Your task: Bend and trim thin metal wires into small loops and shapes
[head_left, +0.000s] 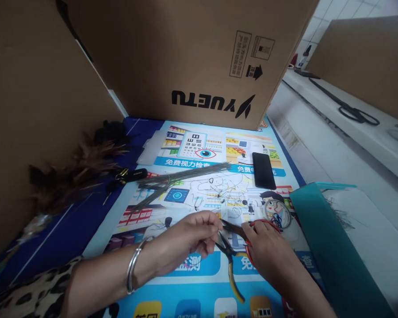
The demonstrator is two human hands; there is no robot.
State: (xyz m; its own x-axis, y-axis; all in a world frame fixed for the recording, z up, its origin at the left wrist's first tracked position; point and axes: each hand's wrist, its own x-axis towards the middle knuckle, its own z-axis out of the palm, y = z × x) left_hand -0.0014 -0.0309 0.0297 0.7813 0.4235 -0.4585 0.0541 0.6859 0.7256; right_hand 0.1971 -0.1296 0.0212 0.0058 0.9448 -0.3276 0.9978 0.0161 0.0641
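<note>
My right hand (267, 245) is closed round the red handles of a pair of scissors (234, 229). The blades point left and their tips reach the fingertips of my left hand (199, 236). That hand, with silver bangles at the wrist, is pinched on something too thin to make out. Just below the scissors, pliers (231, 265) with yellow and black handles lie on the printed sheet. Beyond my hands are loose thin wire scraps (228, 196) and a small round clear dish (277, 213) with dark bits in it.
A bundle of thin wires (182, 174) lies past my left hand, near black-handled cutters (131, 175) and brown feathers (82, 161). A black phone (264, 170) rests at the back right. Cardboard boxes (185, 53) stand behind; a green box (331, 247) is at right. More scissors (356, 114) lie on the ledge.
</note>
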